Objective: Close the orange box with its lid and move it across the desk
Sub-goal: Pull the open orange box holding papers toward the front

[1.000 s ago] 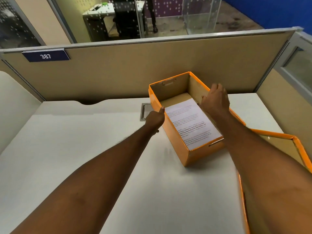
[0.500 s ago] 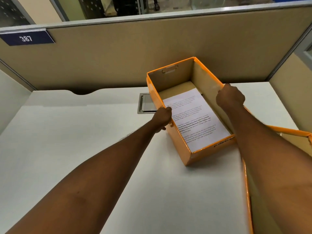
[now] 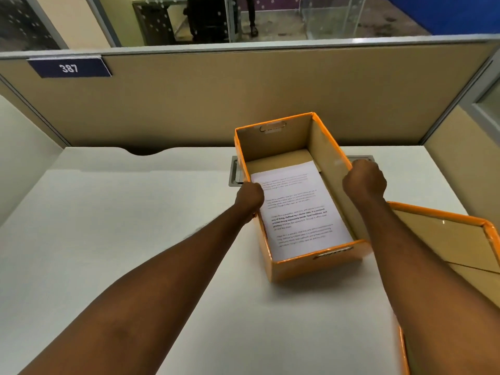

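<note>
The open orange box (image 3: 315, 266) stands on the white desk, a printed sheet of paper (image 3: 297, 209) lying flat inside it. My left hand (image 3: 249, 197) grips the box's left wall at mid length. My right hand (image 3: 365, 181) is closed over the top of the right wall. The orange lid (image 3: 449, 239) lies upside down on the desk to the right of the box, partly under my right forearm.
A beige partition (image 3: 189, 104) with a blue "387" plate (image 3: 69, 67) runs along the desk's far edge, another panel (image 3: 465, 169) closes the right side. A grey cable hatch (image 3: 236, 171) is set in the desk behind the box. Bare desk surface (image 3: 108, 212) spreads to the left.
My right hand went from resting open on the box's right wall to gripping it. The box has turned to lie straighter and sits a little further right over the hatch.
</note>
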Motion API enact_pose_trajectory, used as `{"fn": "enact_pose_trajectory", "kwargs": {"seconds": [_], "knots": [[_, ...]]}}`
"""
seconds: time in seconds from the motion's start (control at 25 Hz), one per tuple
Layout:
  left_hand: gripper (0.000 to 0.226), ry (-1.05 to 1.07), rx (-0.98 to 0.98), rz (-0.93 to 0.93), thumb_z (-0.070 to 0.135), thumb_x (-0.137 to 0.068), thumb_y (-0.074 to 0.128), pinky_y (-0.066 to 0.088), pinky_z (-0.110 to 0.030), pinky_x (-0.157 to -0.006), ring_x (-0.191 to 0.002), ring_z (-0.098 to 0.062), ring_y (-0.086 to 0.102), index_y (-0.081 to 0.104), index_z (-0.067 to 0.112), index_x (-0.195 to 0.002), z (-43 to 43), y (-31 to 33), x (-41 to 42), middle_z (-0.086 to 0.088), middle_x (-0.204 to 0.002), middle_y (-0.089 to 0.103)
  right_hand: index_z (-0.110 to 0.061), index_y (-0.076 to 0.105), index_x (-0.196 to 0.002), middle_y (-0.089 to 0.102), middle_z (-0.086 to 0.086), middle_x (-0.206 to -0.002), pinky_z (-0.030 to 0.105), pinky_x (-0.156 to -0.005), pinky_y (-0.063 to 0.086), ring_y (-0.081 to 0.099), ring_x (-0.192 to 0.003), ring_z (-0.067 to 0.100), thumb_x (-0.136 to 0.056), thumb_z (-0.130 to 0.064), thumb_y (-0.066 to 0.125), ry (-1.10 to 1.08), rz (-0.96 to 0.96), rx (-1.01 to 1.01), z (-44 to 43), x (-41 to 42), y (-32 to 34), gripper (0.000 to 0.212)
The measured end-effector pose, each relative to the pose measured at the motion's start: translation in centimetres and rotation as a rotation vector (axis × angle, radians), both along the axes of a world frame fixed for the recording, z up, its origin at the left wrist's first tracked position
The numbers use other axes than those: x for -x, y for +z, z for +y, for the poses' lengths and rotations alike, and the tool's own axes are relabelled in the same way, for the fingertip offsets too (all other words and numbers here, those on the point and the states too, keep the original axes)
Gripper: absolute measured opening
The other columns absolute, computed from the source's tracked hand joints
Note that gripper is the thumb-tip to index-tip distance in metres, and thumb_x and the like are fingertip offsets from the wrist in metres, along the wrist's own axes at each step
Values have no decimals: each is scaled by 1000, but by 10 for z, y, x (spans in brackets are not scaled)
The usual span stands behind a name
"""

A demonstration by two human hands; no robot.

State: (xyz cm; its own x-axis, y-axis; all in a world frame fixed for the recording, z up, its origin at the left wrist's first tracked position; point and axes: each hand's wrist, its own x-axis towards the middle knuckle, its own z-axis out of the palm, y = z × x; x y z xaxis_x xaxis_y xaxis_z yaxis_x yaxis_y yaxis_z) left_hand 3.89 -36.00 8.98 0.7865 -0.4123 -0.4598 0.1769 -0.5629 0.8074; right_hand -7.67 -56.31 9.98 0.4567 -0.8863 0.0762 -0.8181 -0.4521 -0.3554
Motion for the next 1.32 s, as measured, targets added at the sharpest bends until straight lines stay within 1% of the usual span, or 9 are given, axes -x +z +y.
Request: {"fn": "enact_pose_trajectory", "kwargs": {"seconds": [0.12, 0.24, 0.44, 0.56, 0.68, 0.92, 1.04, 1.16, 1.32], "knots": [[24, 81, 11, -29, 12, -95, 36, 40, -29, -54, -65, -23, 52, 57, 0, -92, 47, 15, -1, -22, -90, 57, 1, 64, -95, 68, 21, -97, 38, -70, 50, 65, -90, 40, -84, -4, 57, 26, -52, -27, 57, 12, 9, 14], [37, 163, -10, -92, 15, -96, 39, 44, -31, -71, -97, -29, 60, 47, -3, -127, 104, 21, 0, -22, -126, 55, -1, 64, -89, 68, 20, -93, 35, -65, 49, 65, -85, 40, -81, -3, 57, 46, -117, -97, 125, 27, 11, 11], [41, 181, 61, -16, 27, -99, 40, 46, -51, -101, -114, -38, 57, 51, 0, -127, 171, 35, 16, -22, -125, 59, -4, 57, -73, 67, 15, -78, 32, -58, 53, 63, -67, 31, -82, -2, 54, 106, -168, -99, 191, 50, 12, 10], [36, 133, 66, 17, 23, -97, 43, 51, -48, -94, -99, -31, 62, 55, -3, -119, 262, 35, 19, -18, -108, 64, -8, 48, -65, 62, 11, -68, 21, -49, 37, 53, -56, 23, -82, -2, 54, 77, -159, -24, 286, 68, 9, 19], [20, 185, 43, -2, 16, -96, 43, 42, -26, -53, -61, -15, 50, 57, 1, -96, 280, 24, 28, -5, -72, 54, -9, 47, -63, 54, 6, -62, 21, -51, 35, 56, -56, 26, -84, -4, 52, 86, -185, -34, 307, 83, 0, 22], [24, 142, 55, 15, 12, -92, 45, 32, -23, -50, -53, -14, 43, 49, 11, -68, 319, 4, 27, -3, -61, 46, -8, 46, -64, 52, 7, -61, 23, -52, 36, 55, -56, 27, -84, -3, 50, 37, -138, -58, 351, 89, -18, 21], [15, 60, -4, -23, 11, -94, 42, 32, -20, -47, -55, -12, 44, 54, 2, -92, 328, -6, 28, -7, -73, 53, -9, 47, -65, 53, 7, -62, 23, -52, 37, 57, -58, 28, -84, -4, 50, -12, -129, -60, 365, 87, -23, 21], [32, 2, -62, -63, 12, -96, 41, 39, -22, -57, -74, -19, 56, 47, -2, -124, 333, -16, 29, -22, -114, 59, -11, 47, -66, 56, 7, -63, 19, -51, 34, 55, -55, 23, -86, -6, 52, -49, -132, -50, 373, 86, -26, 21], [42, -16, -88, -93, 12, -96, 42, 42, -27, -67, -88, -19, 55, 37, -1, -136, 337, -18, 32, -20, -133, 51, -7, 54, -71, 60, 8, -66, 20, -53, 34, 52, -55, 22, -86, -7, 52, -78, -110, -30, 381, 86, -28, 15]]}}
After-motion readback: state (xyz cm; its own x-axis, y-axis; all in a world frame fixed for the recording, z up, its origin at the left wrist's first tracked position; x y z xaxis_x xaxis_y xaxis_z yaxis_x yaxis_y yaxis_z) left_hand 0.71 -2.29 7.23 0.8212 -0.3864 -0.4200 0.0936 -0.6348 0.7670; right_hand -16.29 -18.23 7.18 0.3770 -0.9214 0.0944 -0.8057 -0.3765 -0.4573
